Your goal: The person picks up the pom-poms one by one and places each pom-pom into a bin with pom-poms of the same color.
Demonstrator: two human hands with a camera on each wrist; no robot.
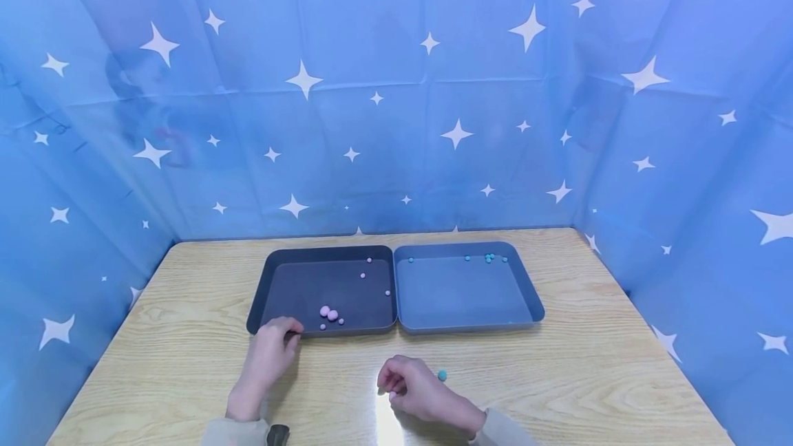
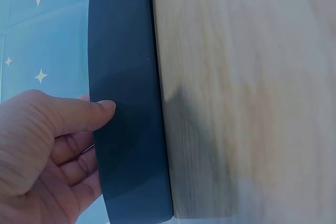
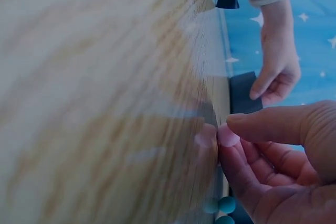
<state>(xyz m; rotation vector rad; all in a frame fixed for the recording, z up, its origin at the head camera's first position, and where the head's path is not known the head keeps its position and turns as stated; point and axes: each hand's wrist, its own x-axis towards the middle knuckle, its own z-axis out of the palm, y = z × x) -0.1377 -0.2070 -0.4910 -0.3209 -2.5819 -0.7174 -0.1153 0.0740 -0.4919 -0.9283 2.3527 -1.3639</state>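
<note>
My right hand (image 1: pixel 418 387) is low over the table in front of the trays. Its thumb and forefinger pinch a small pink ball (image 3: pixel 229 136), seen best in the right wrist view. A teal ball (image 1: pixel 442 375) lies on the table just beyond that hand. At the near left corner of the black tray (image 1: pixel 291 251), my left hand (image 1: pixel 269 353) grips the rim. The left wrist view has its thumb against the tray's outer wall (image 2: pixel 128 77), with the other fingers partly hidden behind the rim. Pink balls (image 1: pixel 333 315) of two sizes lie in the black tray.
A blue-grey tray (image 1: pixel 471 327) stands right beside the black one, with several small teal balls (image 1: pixel 488 259) along its far side. Both trays rest on a wood-grain table (image 1: pixel 588 336). Behind and at the sides hangs a blue curtain (image 1: pixel 384 122) with white stars.
</note>
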